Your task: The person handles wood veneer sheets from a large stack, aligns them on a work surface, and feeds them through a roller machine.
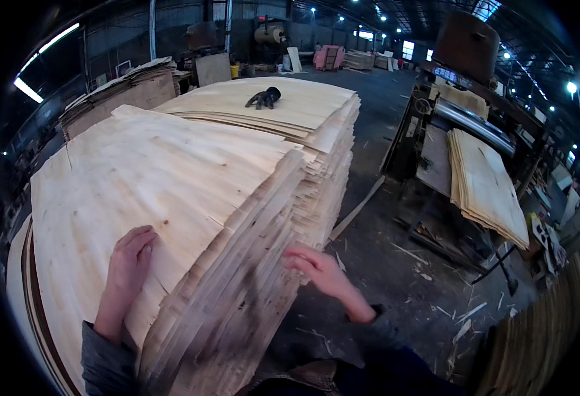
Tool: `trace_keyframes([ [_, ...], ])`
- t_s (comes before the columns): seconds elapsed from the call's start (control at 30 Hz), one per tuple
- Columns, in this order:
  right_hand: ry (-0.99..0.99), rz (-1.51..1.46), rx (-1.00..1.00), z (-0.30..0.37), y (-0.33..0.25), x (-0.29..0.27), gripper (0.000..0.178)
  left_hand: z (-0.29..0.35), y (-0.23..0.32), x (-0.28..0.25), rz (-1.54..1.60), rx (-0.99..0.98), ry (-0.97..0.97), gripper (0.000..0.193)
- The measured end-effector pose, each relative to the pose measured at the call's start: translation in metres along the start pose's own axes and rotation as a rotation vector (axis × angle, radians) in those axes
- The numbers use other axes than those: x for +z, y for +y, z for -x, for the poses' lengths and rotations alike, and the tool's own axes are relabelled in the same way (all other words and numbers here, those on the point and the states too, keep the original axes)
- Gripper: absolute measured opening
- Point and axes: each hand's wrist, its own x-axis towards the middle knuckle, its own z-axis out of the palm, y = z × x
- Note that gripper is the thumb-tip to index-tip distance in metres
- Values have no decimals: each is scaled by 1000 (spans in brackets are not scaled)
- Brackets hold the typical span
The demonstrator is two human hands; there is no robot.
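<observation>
A tall stack of pale wood veneer sheets (145, 171) fills the left and middle. My left hand (130, 259) rests on the top sheet near its right edge, fingers loosely bent and holding nothing. Beside the stack's layered right side (237, 290), my right hand (317, 265) hovers with its fingers stretched toward the sheet edges. It appears empty, and whether the fingertips touch the edges I cannot tell. Farther back, a dark glove (264, 98) lies on another pile of veneer (303, 99).
On the right stands a machine with a shiny roller (478, 125) and a bundle of veneer sheets (484, 178) on its table. Wood scraps (464, 323) litter the floor. More stacked sheets (125, 99) stand at the back left, and ridged brown stock (540, 330) at the lower right.
</observation>
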Motion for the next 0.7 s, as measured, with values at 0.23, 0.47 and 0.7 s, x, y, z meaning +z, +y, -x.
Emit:
trace_keyframes([
  [0.23,-46,578,710,232,158,-70,26,-3,5,13,6,2,-26,22],
  [0.47,-76,-55,1226,411,325,-71,27,-27,11,-13,-140,-58,-126,23],
  [0.7,679,-1011,1279,517,384,-63,37,-109,158,-13,-140,165,-283,33],
])
